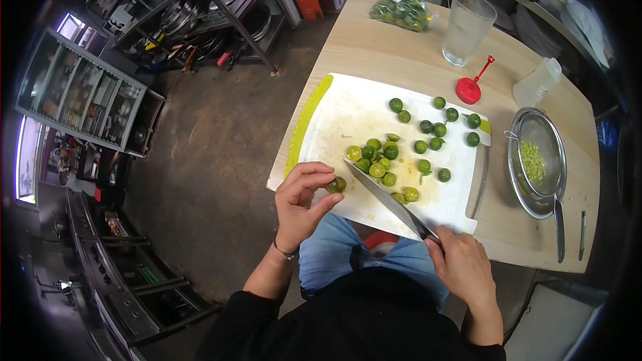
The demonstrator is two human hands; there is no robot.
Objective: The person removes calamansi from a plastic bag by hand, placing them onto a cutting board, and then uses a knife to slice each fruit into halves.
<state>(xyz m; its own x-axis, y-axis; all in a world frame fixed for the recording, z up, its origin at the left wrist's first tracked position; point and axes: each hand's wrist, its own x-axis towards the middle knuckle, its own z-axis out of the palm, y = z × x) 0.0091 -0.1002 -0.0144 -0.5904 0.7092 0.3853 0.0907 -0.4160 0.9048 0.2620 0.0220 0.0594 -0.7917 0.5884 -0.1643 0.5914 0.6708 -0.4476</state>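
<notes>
Between the fingertips of my left hand [302, 202] is a small green lime [336, 185], over the near left part of the white cutting board [334, 120]. My right hand [461, 261] grips the handle of a knife [388, 198] at the board's near edge. The blade points up and left, its tip close to a pile of limes. Several cut halves show pale green flesh, such as one lime half [377, 170] in the pile. Whole green limes [426, 127] lie spread over the right part of the board.
Right of the board, a metal strainer [560, 227] holding seeds rests over a bowl. Beyond the board stand a red plastic lid [468, 91], a clear pitcher [466, 30], a white bottle [537, 83] and a bag of limes [402, 12]. Shelves [234, 10] stand at the back left.
</notes>
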